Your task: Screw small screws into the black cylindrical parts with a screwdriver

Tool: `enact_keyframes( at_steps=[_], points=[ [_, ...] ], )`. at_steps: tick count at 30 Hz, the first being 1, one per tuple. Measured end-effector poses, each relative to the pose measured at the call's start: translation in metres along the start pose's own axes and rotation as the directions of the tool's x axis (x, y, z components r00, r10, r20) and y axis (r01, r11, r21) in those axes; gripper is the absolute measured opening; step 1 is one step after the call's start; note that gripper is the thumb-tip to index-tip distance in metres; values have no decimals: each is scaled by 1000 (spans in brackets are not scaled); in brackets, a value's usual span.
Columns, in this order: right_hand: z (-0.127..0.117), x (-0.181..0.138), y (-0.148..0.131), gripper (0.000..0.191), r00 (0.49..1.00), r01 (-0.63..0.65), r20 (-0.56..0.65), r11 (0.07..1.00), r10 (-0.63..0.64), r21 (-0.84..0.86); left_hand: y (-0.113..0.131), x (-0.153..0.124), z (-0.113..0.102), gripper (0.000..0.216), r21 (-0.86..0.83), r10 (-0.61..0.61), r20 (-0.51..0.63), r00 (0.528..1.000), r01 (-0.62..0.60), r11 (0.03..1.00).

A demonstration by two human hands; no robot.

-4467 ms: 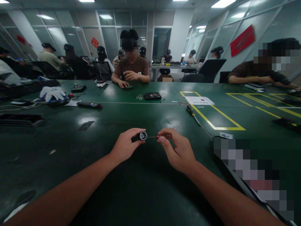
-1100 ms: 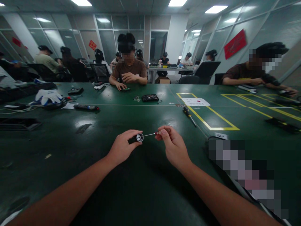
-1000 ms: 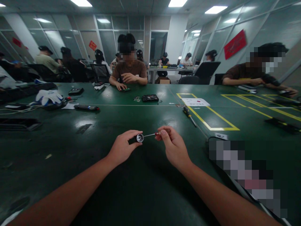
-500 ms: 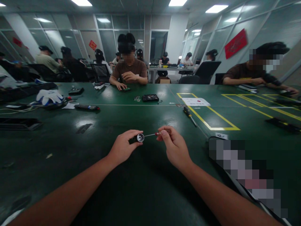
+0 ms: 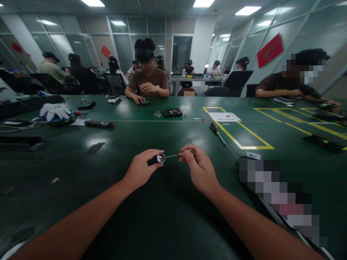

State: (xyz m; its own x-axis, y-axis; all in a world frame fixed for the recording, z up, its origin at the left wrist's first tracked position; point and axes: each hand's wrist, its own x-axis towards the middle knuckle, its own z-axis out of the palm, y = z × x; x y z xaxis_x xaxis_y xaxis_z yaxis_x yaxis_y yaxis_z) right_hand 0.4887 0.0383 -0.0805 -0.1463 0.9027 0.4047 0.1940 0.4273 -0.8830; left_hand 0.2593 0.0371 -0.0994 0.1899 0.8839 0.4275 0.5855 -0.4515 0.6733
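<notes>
My left hand is closed round a small black cylinder, its open end with a pale, shiny inside turned toward me. What kind of part it is, I cannot make out. Between thumb and fingers, my right hand grips a small screwdriver with a clear handle and a red collar. The thin shaft points left, and its tip reaches the mouth of the cylinder. Both hands are held above the green table. Farther off to the right lies a larger black-and-yellow screwdriver.
White gloves and a dark pen-shaped tool lie at the left. A black case sits ahead, near a co-worker across the table. Yellow tape and a paper sheet are to the right, with another person beyond.
The whole view has shifted very slightly to the left. Both hands keep the same grip, with the screwdriver tip still at the cylinder's mouth.
</notes>
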Motion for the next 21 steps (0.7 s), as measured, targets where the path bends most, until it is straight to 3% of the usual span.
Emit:
enact_keyframes(
  at_steps=[5, 13, 16, 21],
  points=[
    [2, 0, 1, 26, 1000, -17, 11, 1000, 17, 11, 0, 0, 0, 39, -13, -2, 11, 1000, 2, 1000],
    [1, -3, -6, 27, 991, 11, 131, 998, -20, 68, -4, -1, 1, 38, -19, 36, -5, 999, -36, 999],
    [2, -3, -6, 36, 995, 13, 103, 1000, -14, 15, -4, -1, 1, 38, -8, 54, 9, 999, -54, 999],
    [4, -1, -2, 21, 999, -46, 18, 987, 44, 155, -4, -1, 1, 39, 8, 55, 34, 998, -56, 998]
  ],
)
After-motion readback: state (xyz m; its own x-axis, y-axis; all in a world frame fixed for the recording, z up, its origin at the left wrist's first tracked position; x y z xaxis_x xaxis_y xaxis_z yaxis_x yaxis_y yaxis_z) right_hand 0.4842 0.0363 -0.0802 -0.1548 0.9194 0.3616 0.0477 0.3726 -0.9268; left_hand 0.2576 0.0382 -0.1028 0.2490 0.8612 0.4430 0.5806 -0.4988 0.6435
